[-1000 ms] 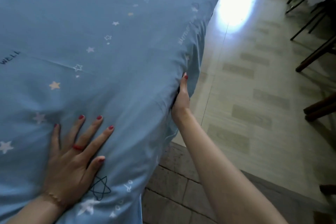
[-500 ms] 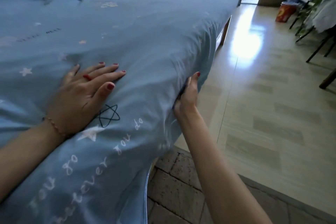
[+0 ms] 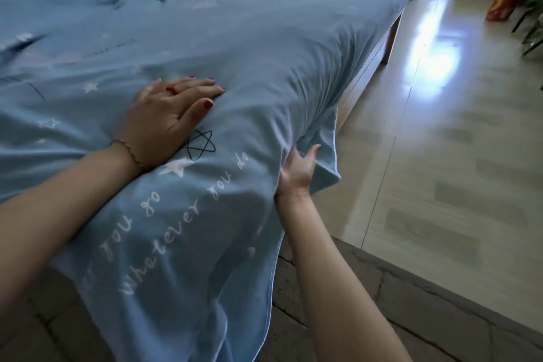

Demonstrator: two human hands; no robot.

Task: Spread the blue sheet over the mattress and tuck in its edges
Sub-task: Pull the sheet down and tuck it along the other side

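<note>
Corner tuck in progress, 5 o'clock corner of the bed.

The blue sheet (image 3: 264, 47) covers the mattress from 9 to 1 o'clock, bunched at 11, with a loose flap (image 3: 326, 153) hanging off the near corner. Our left hand (image 3: 164, 114) lies flat on top, fingers straight and together, pinning the cloth and gripping nothing. Our right hand (image 3: 296, 170) sits at the side face under the flap, fingers loosely spread against the fabric; we cannot tell whether it pinches any. We'd judge it best to keep the top pinned, push the flap in flat and slide toward 1 o'clock. The tiled floor (image 3: 440, 156) at 3 o'clock gives room alongside; an orange bin (image 3: 502, 3) stands well apart at 1.
</note>
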